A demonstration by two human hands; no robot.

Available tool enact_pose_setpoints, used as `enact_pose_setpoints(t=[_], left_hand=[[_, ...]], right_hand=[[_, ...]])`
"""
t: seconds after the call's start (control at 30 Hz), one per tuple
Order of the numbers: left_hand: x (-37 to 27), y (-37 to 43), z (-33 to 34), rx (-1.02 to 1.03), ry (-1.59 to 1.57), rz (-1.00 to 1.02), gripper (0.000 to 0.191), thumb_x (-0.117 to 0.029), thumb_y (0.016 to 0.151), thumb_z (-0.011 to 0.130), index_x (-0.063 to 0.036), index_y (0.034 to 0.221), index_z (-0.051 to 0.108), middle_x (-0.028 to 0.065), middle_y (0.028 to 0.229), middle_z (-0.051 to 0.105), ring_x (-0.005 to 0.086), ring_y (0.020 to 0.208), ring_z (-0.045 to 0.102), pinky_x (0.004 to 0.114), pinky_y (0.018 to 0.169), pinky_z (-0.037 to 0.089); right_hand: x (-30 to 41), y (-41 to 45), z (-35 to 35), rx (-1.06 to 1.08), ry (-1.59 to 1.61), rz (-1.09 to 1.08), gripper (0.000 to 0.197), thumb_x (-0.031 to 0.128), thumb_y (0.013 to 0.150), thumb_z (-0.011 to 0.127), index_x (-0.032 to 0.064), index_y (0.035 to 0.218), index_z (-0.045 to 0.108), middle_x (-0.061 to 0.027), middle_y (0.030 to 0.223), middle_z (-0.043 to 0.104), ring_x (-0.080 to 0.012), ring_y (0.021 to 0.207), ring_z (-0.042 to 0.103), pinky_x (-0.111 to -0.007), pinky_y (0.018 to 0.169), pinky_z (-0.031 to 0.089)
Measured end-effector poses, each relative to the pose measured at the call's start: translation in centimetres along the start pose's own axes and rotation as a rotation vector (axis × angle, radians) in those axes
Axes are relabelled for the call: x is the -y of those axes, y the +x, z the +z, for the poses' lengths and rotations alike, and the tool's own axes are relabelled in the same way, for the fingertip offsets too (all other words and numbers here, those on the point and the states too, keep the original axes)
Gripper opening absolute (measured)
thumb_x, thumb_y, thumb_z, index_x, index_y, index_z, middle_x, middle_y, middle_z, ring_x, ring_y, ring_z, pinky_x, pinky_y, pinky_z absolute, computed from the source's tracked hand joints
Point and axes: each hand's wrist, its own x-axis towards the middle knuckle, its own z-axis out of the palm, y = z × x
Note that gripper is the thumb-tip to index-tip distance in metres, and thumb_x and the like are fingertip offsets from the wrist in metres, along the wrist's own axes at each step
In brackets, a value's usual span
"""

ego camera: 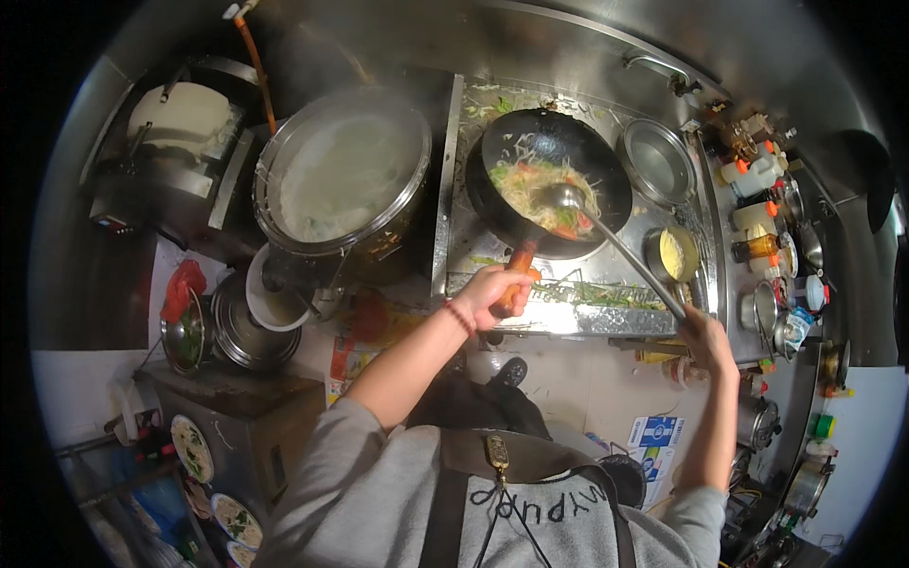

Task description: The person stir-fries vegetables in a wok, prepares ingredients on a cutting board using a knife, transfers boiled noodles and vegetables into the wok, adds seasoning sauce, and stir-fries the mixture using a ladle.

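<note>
My left hand (495,293) is closed around the wooden handle (513,290) of a black wok (550,131), which sits tilted over the stove. In the wok lies a mix of noodles or sprouts with green and red vegetable pieces (522,188). My right hand (705,342) grips the far end of a long metal ladle (625,248); its bowl rests in the food. Chopped green vegetable scraps (603,295) lie along the stove's front edge.
Left of the wok stands a large steaming pot (419,188) of cloudy liquid. A metal basin (657,162) and a small pan of yellow food (673,255) are at the right, beside seasoning bottles (756,177). Filled plates (192,449) stand at the lower left.
</note>
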Motion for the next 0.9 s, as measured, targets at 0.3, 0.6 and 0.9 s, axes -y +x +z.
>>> enact_pose_setpoints(t=[0.3, 0.6, 0.9], left_hand=[[2.0, -3.6, 1.2, 0.040, 0.091, 0.087, 0.016, -0.009, 0.083, 0.050, -0.0006, 0.069, 0.049, 0.0067, 0.054, 0.051, 0.0152, 0.045, 0.052, 0.028, 0.038, 0.038], [2.8, -0.4, -4.5, -0.154, 0.022, 0.204, 0.037, -0.039, 0.091, 0.042, -0.0056, 0.100, 0.053, 0.0055, 0.075, 0.055, 0.0146, 0.060, 0.056, 0.029, 0.056, 0.050], [10.5, -6.4, -42.6, -0.996, 0.241, 0.591, 0.006, -0.015, 0.076, 0.052, -0.0097, 0.077, 0.053, 0.0033, 0.066, 0.049, 0.0169, 0.063, 0.051, 0.031, 0.055, 0.042]], right_hand=[[-2.0, -6.3, -1.6, -0.078, 0.744, -0.131, 0.037, 0.006, 0.083, 0.056, -0.0023, 0.118, 0.049, -0.0003, 0.064, 0.054, -0.0029, 0.045, 0.040, -0.018, 0.039, 0.030], [2.4, 3.1, 13.4, -0.123, 0.596, -0.080, 0.045, 0.009, 0.085, 0.055, -0.0049, 0.125, 0.039, -0.0022, 0.075, 0.057, -0.0074, 0.061, 0.049, -0.021, 0.053, 0.041], [-8.4, -0.9, 14.8, -0.432, 0.343, -0.003, 0.044, 0.015, 0.086, 0.056, -0.0066, 0.120, 0.041, -0.0061, 0.094, 0.053, -0.0127, 0.082, 0.050, -0.022, 0.072, 0.042]])
